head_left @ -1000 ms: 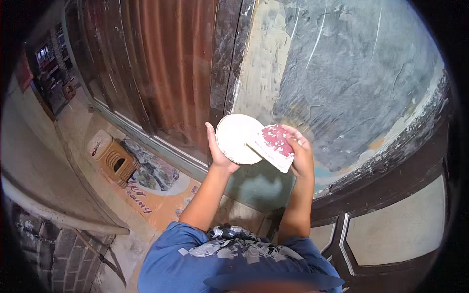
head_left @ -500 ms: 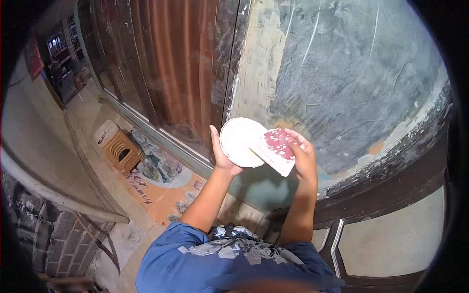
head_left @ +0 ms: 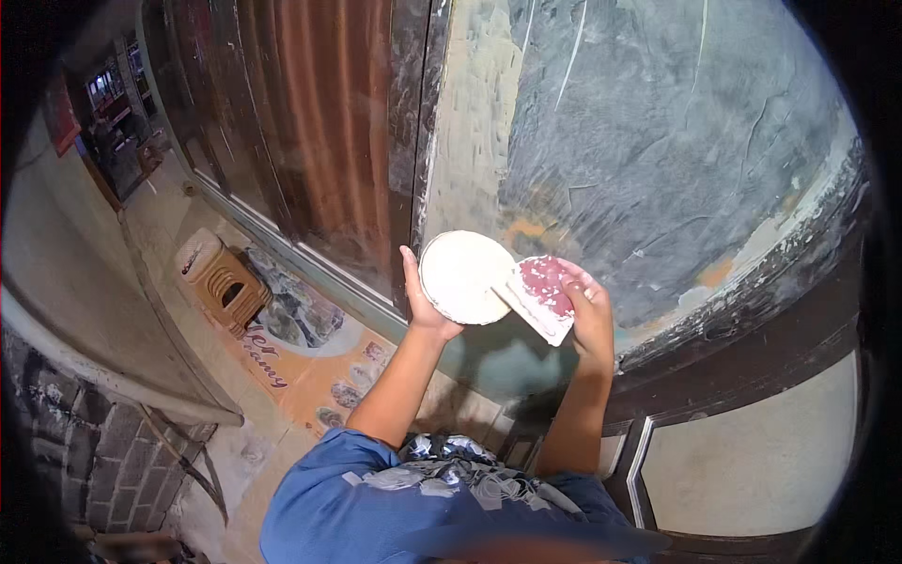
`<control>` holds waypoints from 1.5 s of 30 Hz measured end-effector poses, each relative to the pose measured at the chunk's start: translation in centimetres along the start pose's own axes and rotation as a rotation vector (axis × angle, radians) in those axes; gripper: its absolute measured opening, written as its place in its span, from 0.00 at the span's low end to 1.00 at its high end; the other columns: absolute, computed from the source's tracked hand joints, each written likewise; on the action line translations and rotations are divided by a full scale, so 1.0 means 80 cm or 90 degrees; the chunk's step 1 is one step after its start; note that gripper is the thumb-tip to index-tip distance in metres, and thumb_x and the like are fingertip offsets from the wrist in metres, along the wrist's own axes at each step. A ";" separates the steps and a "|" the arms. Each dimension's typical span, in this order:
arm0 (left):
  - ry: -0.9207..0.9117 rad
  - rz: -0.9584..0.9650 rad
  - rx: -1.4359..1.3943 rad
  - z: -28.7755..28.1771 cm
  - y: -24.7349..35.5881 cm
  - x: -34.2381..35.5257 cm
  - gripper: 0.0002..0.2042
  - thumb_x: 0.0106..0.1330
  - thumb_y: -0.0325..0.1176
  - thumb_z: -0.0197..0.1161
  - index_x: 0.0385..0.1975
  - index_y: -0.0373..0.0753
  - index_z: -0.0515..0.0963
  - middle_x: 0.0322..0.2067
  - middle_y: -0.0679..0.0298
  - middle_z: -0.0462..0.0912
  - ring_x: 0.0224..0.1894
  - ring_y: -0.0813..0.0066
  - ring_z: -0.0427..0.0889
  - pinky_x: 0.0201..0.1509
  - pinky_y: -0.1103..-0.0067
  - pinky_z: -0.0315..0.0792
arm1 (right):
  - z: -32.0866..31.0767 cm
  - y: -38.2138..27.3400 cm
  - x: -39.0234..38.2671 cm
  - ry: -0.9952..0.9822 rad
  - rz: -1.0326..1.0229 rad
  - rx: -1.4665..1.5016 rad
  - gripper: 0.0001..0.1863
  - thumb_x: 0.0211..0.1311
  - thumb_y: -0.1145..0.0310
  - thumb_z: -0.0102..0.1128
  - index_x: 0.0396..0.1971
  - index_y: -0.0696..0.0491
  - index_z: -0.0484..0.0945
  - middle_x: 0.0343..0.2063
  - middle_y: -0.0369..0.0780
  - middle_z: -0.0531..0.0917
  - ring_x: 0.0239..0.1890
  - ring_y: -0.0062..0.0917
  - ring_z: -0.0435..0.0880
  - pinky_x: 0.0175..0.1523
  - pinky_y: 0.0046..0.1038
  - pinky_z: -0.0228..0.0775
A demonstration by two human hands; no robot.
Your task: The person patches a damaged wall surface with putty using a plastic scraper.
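The left hand [head_left: 430, 308] is clamped round the near-left edge of a round white disc [head_left: 460, 275]; at its right edge, a white-smeared red scraper [head_left: 545, 282] is pinched in the right hand [head_left: 591, 315]; an uneven push could tip the disc; far left, a brown stool [head_left: 225, 287] and orange sheet [head_left: 299, 376] on the floor [head_left: 150, 235]; right, patchy grey wall [head_left: 648, 141].

Red scraper [head_left: 543, 289] in right hand [head_left: 592, 315]

Glare bleaches the round white tub [head_left: 463, 277], the far doorway [head_left: 115, 141] lies dim, and straight edges bow.
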State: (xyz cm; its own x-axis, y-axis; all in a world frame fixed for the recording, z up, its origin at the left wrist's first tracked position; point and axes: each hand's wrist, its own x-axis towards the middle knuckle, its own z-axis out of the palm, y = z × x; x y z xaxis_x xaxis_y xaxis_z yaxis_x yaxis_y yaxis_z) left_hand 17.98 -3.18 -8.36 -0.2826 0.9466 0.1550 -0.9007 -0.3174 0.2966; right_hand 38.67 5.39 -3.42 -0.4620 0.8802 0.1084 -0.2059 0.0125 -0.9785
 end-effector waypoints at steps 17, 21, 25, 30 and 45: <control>0.017 0.042 -0.061 -0.019 0.014 0.000 0.46 0.64 0.76 0.37 0.63 0.38 0.70 0.60 0.52 0.75 0.58 0.50 0.77 0.60 0.54 0.74 | 0.015 0.070 0.035 -0.329 0.133 0.762 0.18 0.72 0.61 0.51 0.55 0.55 0.71 0.17 0.26 0.65 0.24 0.15 0.60 0.38 0.23 0.54; -0.083 0.043 -0.097 -0.035 0.043 -0.001 0.46 0.61 0.78 0.38 0.65 0.43 0.68 0.62 0.52 0.72 0.59 0.39 0.73 0.54 0.32 0.66 | -0.005 -0.004 0.065 -0.141 0.005 0.432 0.16 0.75 0.63 0.49 0.55 0.56 0.70 0.22 0.30 0.73 0.27 0.19 0.68 0.32 0.24 0.60; 0.017 0.076 -0.074 -0.042 0.066 0.001 0.46 0.61 0.78 0.37 0.65 0.42 0.67 0.61 0.51 0.71 0.57 0.37 0.75 0.47 0.29 0.68 | 0.035 -0.141 0.100 0.031 -0.306 0.048 0.17 0.75 0.66 0.52 0.58 0.57 0.69 0.46 0.39 0.82 0.45 0.23 0.80 0.51 0.27 0.72; 0.028 0.109 -0.067 -0.060 0.080 0.009 0.47 0.61 0.78 0.38 0.64 0.40 0.68 0.60 0.52 0.73 0.56 0.41 0.76 0.51 0.35 0.72 | 0.072 -0.270 0.166 0.145 -0.636 -0.528 0.15 0.73 0.63 0.55 0.50 0.58 0.78 0.38 0.40 0.85 0.40 0.22 0.82 0.49 0.23 0.70; 0.008 0.114 -0.085 -0.099 0.099 0.027 0.46 0.61 0.78 0.38 0.66 0.44 0.65 0.63 0.49 0.70 0.58 0.35 0.74 0.48 0.28 0.67 | 0.119 -0.356 0.264 0.235 -0.823 -0.904 0.16 0.72 0.53 0.49 0.52 0.42 0.79 0.41 0.38 0.88 0.47 0.35 0.85 0.57 0.41 0.50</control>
State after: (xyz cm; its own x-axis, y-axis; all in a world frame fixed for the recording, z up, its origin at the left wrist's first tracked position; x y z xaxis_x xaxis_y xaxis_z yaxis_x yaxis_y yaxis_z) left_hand 7.60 -3.25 -13.11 -0.4456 0.8766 0.1820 -0.8709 -0.4715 0.1385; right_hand 26.59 19.12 28.44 -0.4155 0.0674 0.9071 0.5996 0.7702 0.2174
